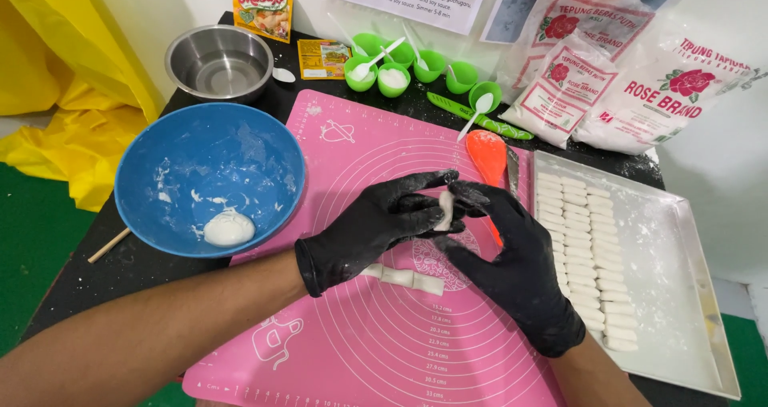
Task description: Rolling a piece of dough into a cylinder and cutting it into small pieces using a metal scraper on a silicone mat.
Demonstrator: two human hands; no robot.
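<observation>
Dough piece (pixel 445 210) stands nearly upright between your two gloved hands, its long axis running top to bottom in the head view, above the pink mat (pixel 360 135). Your left hand (pixel 376 223) pinches it from the left with thumb and fingertips; your right hand (pixel 512 263) closes on it from the right, both equally near. Below your left wrist a cut dough rope (pixel 404 277) lies crosswise on the mat. To your right, the tray (pixel 688 279) holds rows of finished pieces (pixel 588 255); the blue bowl (pixel 160 151) with a dough lump (pixel 229 229) sits left.
</observation>
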